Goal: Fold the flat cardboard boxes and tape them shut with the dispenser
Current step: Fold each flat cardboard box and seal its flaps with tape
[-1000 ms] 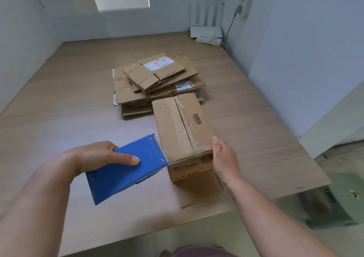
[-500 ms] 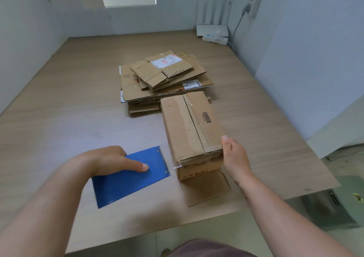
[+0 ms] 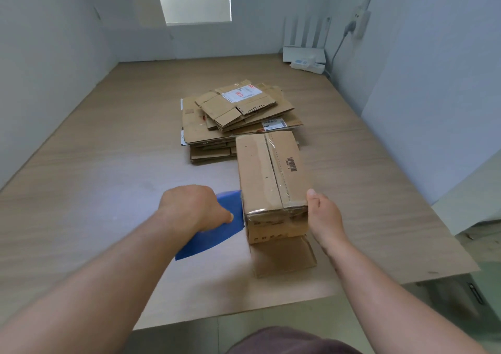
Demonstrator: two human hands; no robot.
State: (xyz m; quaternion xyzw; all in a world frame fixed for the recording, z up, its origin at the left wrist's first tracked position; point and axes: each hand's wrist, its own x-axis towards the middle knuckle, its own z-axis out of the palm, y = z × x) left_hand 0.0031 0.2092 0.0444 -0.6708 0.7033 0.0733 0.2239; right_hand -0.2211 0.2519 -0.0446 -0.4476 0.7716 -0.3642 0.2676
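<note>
A folded cardboard box (image 3: 268, 174) stands on the wooden table (image 3: 103, 191), with clear tape along its top seam and down its near end. A loose flap (image 3: 284, 256) lies flat on the table at that end. My left hand (image 3: 192, 207) grips the blue tape dispenser (image 3: 217, 237) and holds it against the box's near left side. My right hand (image 3: 324, 218) rests flat against the box's near right side, thumb up at the top edge. Behind the box lies a stack of flat cardboard boxes (image 3: 238, 112).
A white router (image 3: 303, 55) and a power strip sit in the far right corner, with a cable up to a wall socket (image 3: 360, 25). Walls close in the table on the left, back and right. The table's front edge runs just before my arms.
My left hand has carried the blue dispenser to the right, from the open table up against the box's left side. My right hand has stayed on the box's right side.
</note>
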